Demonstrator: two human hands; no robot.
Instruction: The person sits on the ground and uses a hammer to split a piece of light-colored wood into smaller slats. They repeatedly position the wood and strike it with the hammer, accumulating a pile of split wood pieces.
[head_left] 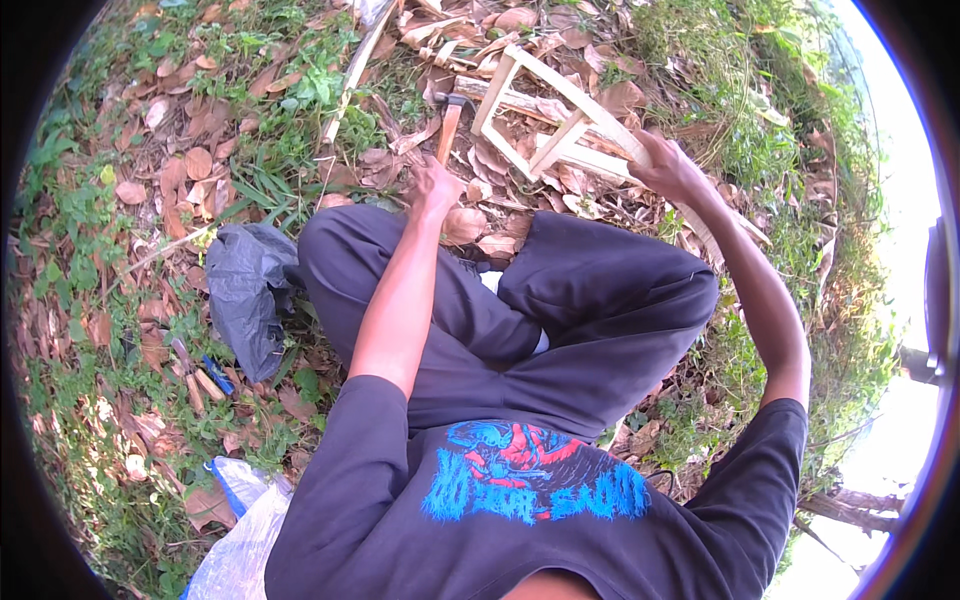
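My left hand (434, 188) is closed round the wooden handle of a hammer (449, 135), whose dark metal head points away from me. To its right, my right hand (668, 168) grips one long strip of a pale wooden frame (560, 85). The frame is made of thin slats with crosspieces between them and is tilted above the leaves. The hammer head is close to the frame's left corner, with a small gap between them. My right fingertips are partly hidden behind the wood.
A black plastic bag (247, 290) lies by my left knee. Beside it are wooden-handled tools (190, 378) and a blue object (217, 374). A white and blue sack (240, 530) is at lower left. Wood strips (358, 70) rest on the leafy ground ahead.
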